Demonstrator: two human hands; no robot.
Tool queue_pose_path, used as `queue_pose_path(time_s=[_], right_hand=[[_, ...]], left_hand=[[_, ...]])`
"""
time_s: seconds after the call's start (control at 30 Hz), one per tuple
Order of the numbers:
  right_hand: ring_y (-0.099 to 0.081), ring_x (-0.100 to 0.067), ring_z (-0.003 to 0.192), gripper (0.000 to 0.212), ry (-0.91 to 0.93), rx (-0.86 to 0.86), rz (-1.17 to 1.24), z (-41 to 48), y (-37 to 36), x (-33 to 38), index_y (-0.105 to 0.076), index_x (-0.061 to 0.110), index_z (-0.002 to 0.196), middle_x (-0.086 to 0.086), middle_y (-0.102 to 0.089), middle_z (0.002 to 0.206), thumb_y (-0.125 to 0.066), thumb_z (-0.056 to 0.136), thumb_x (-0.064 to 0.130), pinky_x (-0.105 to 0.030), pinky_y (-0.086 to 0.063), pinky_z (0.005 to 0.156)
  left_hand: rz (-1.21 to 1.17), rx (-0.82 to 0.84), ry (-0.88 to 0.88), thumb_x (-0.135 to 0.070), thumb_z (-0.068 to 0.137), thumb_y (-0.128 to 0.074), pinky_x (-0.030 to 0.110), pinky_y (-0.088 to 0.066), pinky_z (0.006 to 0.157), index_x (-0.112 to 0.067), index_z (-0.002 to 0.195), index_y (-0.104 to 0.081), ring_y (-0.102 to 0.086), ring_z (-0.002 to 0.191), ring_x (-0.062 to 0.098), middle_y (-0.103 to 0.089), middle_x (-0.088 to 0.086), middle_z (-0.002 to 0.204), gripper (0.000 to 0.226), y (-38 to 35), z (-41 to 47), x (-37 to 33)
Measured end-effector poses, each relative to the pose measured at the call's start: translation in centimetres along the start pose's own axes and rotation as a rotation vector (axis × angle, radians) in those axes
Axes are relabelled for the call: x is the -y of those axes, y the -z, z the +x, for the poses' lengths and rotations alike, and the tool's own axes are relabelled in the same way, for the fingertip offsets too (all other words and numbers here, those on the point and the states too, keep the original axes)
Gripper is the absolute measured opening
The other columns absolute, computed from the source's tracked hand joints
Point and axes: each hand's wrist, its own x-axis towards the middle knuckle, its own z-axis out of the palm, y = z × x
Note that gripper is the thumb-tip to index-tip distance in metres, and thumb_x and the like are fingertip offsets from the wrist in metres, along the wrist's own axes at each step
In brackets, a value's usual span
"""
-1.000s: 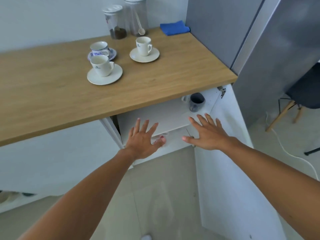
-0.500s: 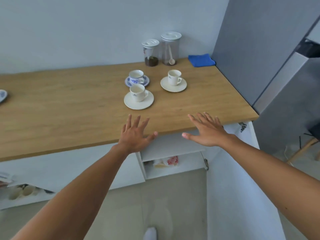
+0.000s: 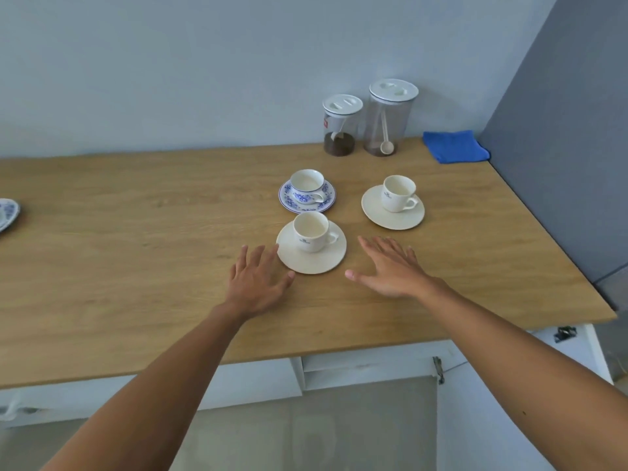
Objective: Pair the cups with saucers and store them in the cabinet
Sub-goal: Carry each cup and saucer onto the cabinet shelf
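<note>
Far left, at the wooden counter [image 3: 136, 266] edge, a blue-patterned plate [image 3: 8, 212], cut off by the frame and easy to overlook. Left hand [image 3: 256, 283] spread flat, empty, fingertips just beside the nearest white saucer [image 3: 311, 258]; a careless nudge likely to slide it and rock the white cup [image 3: 311, 231] standing loose on top. Behind, a blue floral cup [image 3: 307, 185] on its matching saucer [image 3: 326, 202]. Right hand [image 3: 390, 270] likewise spread, holding nothing. Further right, a second white cup [image 3: 397, 193] on its saucer [image 3: 392, 217]. Below, open cabinet [image 3: 367, 365]; tilting on the way down risks a fall.
</note>
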Motion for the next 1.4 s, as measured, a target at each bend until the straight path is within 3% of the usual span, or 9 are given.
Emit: queue_pose_path(time_s=[0.33, 0.53, 0.63, 0.73, 0.9, 1.03, 1.17, 1.3, 1.4], right_hand=[[-0.031, -0.028, 0.134, 0.078, 0.052, -0.091, 0.003, 5.8, 0.3, 1.5, -0.02, 0.045, 0.15, 0.0, -0.037, 0.146, -0.051, 0.083, 0.071, -0.048, -0.027, 0.106], [-0.05, -0.026, 0.126, 0.074, 0.113, -0.058, 0.295, 7.6, 0.0, 2.3, -0.045, 0.025, 0.145, -0.004, -0.058, 0.133, -0.072, 0.08, 0.05, -0.041, -0.043, 0.102], [-0.06, -0.017, 0.101, 0.063, 0.115, -0.109, 0.444, 7.9, -0.1, 2.3, -0.056, 0.025, 0.135, 0.006, -0.067, 0.107, -0.08, 0.078, 0.037, -0.033, -0.047, 0.087], [-0.054, -0.006, 0.085, 0.062, 0.11, -0.136, 0.524, 7.9, 0.0, 2.2, -0.058, 0.028, 0.135, 0.022, -0.058, 0.084, -0.082, 0.078, 0.028, -0.022, -0.039, 0.077], [-0.055, 0.016, 0.065, 0.061, 0.095, -0.138, 0.663, 7.5, -0.1, 1.6, -0.061, 0.03, 0.132, 0.024, -0.059, 0.074, -0.084, 0.076, 0.019, -0.005, -0.038, 0.062], [-0.06, 0.003, 0.078, 0.068, 0.065, -0.107, 0.747, 6.2, -0.1, 1.5, -0.049, 0.046, 0.128, 0.022, -0.063, 0.083, -0.084, 0.077, 0.019, -0.008, -0.041, 0.07], [-0.06, -0.006, 0.081, 0.073, 0.036, -0.096, 0.818, 4.2, -0.8, 0.9, -0.051, 0.028, 0.142, 0.012, -0.065, 0.085, -0.084, 0.077, 0.018, -0.023, -0.05, 0.08], [-0.057, -0.012, 0.065, 0.087, -0.022, -0.052, 0.919, 1.1, -1.9, 0.1, -0.036, 0.032, 0.151, -0.001, -0.066, 0.089, -0.083, 0.079, 0.016, -0.025, -0.043, 0.051], [-0.056, -0.013, 0.062, 0.09, -0.039, -0.045, 0.971, -1.8, -2.8, -0.7, -0.033, 0.031, 0.153, -0.006, -0.065, 0.092, -0.082, 0.079, 0.012, -0.028, -0.04, 0.047]], left_hand=[[-0.041, -0.06, 0.056, -0.06, 0.085, -0.055, 0.045, -0.034, 0.098, -0.035, 0.139, -0.044, -0.043, 0.119, 0.031, -0.054, 0.004, 0.12, 0.061, -0.3, 4.7, 0.1], [-0.232, 0.042, 0.063, -0.061, 0.071, -0.056, 0.042, -0.048, 0.09, -0.034, 0.131, -0.05, -0.057, 0.105, 0.023, -0.064, -0.002, 0.106, 0.066, 0.1, 6.3, -0.4], [-0.314, 0.034, 0.065, -0.046, 0.076, -0.068, 0.041, -0.048, 0.091, -0.028, 0.129, -0.054, -0.057, 0.105, 0.023, -0.065, -0.001, 0.106, 0.058, 0.1, 6.8, -0.7], [-0.426, 0.02, 0.094, -0.032, 0.081, -0.072, 0.039, -0.048, 0.094, -0.023, 0.133, -0.053, -0.058, 0.107, 0.023, -0.065, 0.003, 0.11, 0.056, 0.1, 7.1, -0.9], [-0.48, 0.035, 0.062, -0.028, 0.085, -0.07, 0.032, -0.045, 0.095, -0.025, 0.139, -0.047, -0.057, 0.11, 0.018, -0.062, -0.006, 0.11, 0.058, 0.1, 7.0, -1.3], [-0.48, 0.047, 0.046, -0.031, 0.085, -0.07, 0.037, -0.046, 0.099, -0.025, 0.144, -0.041, -0.058, 0.111, 0.022, -0.064, -0.001, 0.12, 0.066, -0.2, 6.4, -1.5], [-0.583, 0.087, 0.034, -0.022, 0.087, -0.07, 0.032, -0.047, 0.093, -0.023, 0.143, -0.042, -0.057, 0.1, 0.018, -0.059, -0.003, 0.109, 0.063, -0.4, 4.8, -2.4], [-0.678, 0.11, 0.006, -0.019, 0.085, -0.072, 0.025, -0.046, 0.081, -0.026, 0.139, -0.047, -0.059, 0.09, 0.015, -0.062, -0.002, 0.106, 0.059, -1.1, 2.1, -3.2], [-0.775, 0.13, -0.006, -0.013, 0.086, -0.071, 0.024, -0.05, 0.079, -0.031, 0.133, -0.047, -0.062, 0.09, 0.016, -0.061, -0.009, 0.101, 0.055, -1.6, -0.6, -4.1]])
